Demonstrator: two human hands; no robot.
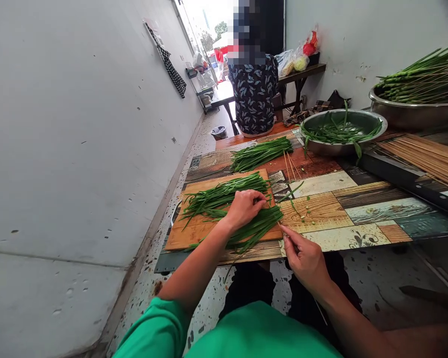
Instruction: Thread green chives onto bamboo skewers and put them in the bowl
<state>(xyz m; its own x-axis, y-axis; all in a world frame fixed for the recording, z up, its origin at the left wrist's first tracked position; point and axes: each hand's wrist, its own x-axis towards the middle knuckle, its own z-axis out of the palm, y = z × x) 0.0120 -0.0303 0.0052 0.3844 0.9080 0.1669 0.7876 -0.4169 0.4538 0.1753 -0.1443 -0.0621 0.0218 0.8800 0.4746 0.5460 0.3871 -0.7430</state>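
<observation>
Two bundles of garlic chives lie on a wooden cutting board [179, 237]: a rear bundle [224, 191] and a front bundle [259, 226] whose leaves hang past the near edge. Between them, my left hand [245, 210] is closed, its fingertips pinching at chive ends; exactly how many stems it holds is hidden. My right hand [305, 256] is shut on a thin wooden skewer [323, 313]. Its tip meets the cut ends of the front bundle at the board's right edge, and its tail shows below my wrist.
Behind the board lies another chive bundle [261, 153] beside loose skewers [291, 165]. To the right are a metal bowl [343, 148] of chives, a larger basin [414, 112] of skewered chives, a skewer pile [425, 156] and a long black-handled tool [395, 176]. A person [253, 97] sits beyond the table.
</observation>
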